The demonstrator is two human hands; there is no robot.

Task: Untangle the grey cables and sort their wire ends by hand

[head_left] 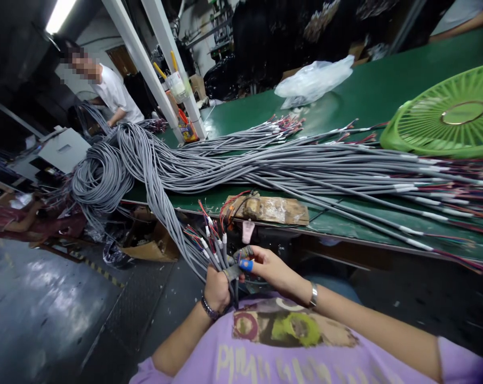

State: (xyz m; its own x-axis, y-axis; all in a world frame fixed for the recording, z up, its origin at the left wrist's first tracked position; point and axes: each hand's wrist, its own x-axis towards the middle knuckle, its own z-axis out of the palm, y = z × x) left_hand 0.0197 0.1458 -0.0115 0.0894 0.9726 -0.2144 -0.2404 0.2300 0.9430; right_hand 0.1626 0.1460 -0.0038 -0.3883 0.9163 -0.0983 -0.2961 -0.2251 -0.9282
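Observation:
My left hand (217,290) is closed around a bunch of grey cables (221,253) in front of my chest. Their stripped ends, with white sleeves and thin coloured wires, fan out above the fist. Close against the left thumb, my right hand (271,268) has its thumb and fingertips pinched together beside the cables. What lies between those fingertips is too small to make out. Blue tape wraps the right thumb, and greyish tape covers other fingers. From the held bunch, long grey cables (161,197) seem to run up over the table edge.
A large pile of grey cables (225,165) stretches along the green table (425,58). On it are a wooden block (283,209), a green fan (445,114) and a plastic bag (313,82). White posts (167,64) rise behind. A person (115,93) stands at the far left.

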